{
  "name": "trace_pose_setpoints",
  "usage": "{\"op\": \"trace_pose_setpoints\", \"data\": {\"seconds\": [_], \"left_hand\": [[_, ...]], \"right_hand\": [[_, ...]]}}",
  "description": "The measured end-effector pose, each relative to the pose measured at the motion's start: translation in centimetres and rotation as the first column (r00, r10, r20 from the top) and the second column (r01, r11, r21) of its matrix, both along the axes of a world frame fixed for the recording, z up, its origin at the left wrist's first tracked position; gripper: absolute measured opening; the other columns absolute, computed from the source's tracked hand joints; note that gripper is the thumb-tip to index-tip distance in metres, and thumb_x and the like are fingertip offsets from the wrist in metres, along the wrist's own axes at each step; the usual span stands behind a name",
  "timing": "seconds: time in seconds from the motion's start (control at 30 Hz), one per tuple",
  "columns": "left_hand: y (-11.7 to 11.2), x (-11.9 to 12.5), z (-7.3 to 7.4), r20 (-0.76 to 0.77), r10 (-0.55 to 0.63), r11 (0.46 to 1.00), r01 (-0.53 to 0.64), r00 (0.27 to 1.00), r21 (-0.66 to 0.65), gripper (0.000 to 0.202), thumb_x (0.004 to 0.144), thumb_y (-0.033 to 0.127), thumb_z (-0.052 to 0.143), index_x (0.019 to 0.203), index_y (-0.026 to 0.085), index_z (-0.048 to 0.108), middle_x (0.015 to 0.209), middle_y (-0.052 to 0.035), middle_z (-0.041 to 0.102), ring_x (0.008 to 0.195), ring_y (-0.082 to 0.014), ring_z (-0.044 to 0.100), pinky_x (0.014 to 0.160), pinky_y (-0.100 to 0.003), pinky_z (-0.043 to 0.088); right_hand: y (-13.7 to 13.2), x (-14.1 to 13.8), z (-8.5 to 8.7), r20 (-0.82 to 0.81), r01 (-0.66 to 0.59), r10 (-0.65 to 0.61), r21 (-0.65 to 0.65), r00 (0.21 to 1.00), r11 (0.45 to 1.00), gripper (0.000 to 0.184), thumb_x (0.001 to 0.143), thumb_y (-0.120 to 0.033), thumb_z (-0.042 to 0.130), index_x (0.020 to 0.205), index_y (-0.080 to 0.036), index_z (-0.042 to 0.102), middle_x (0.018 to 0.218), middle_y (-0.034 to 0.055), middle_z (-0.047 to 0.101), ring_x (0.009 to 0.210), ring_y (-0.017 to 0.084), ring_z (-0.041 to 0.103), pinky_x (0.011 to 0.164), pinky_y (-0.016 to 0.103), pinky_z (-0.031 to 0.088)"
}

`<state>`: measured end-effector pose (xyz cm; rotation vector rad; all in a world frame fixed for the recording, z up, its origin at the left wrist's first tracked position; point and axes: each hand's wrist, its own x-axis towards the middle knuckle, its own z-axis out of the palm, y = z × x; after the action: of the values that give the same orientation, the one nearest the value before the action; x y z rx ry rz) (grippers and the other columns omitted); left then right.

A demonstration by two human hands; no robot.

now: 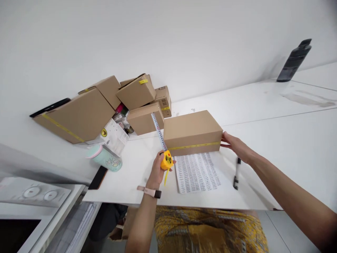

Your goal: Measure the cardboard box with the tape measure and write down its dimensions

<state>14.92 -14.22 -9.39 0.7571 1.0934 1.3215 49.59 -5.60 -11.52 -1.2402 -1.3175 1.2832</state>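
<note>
In the head view, my left hand (157,168) is closed around a yellow tape measure (166,160). Its blade (158,130) is pulled out and runs away from me along the left side of a brown cardboard box (192,126). A yellow strip of tape crosses the box's front face. The fingers of my right hand (234,144) rest stretched out against the box's right end. Partly under the box lies a printed sheet (197,174) with columns of text. A pen (237,174) lies to the right of the sheet.
Several cardboard boxes (137,93) are stacked at the back left against the wall. A mint tumbler (107,160) lies tilted near the left edge, beside a white package (116,137). A dark bottle (293,61) stands at the far right of the white table (273,147).
</note>
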Motion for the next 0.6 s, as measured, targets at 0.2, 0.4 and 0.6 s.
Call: {"op": "trace_pose_setpoints", "data": {"seconds": [0.2,0.4,0.6], "left_hand": [[3.0,-1.6,5.8,-0.097,-0.047,0.991,0.059,0.994,0.123,0.056,0.069,0.053,0.079,0.110,0.023,0.057,0.111,-0.0057,0.069,0.074,-0.0213,0.075,0.039,-0.019,0.042],[6.0,-1.2,8.9,-0.101,-0.067,0.993,0.076,0.993,0.092,0.053,0.074,0.051,0.075,0.109,0.015,0.061,0.103,-0.0094,0.072,0.069,-0.0205,0.075,0.036,-0.019,0.038],[5.7,2.4,9.4,-0.043,-0.139,0.979,0.144,0.989,0.144,0.051,0.075,0.050,0.077,0.108,0.015,0.062,0.107,-0.0094,0.071,0.072,-0.0218,0.076,0.036,-0.018,0.040]], "right_hand": [[1.8,-1.4,5.6,0.169,0.059,-0.098,0.220,0.981,0.974,0.062,0.088,-0.058,0.067,0.145,-0.036,0.057,0.142,0.0044,0.063,0.126,0.029,0.058,0.097,0.041,0.056],[5.3,-2.6,5.9,0.218,0.248,-0.270,0.122,0.938,0.961,0.065,0.082,-0.047,0.071,0.140,-0.021,0.059,0.131,0.0139,0.065,0.101,0.026,0.066,0.079,0.037,0.058],[9.0,-3.0,5.6,0.375,0.294,-0.331,0.154,0.866,0.943,0.057,0.087,-0.055,0.062,0.132,-0.019,0.063,0.128,0.0140,0.068,0.105,0.030,0.067,0.088,0.042,0.054]]}}
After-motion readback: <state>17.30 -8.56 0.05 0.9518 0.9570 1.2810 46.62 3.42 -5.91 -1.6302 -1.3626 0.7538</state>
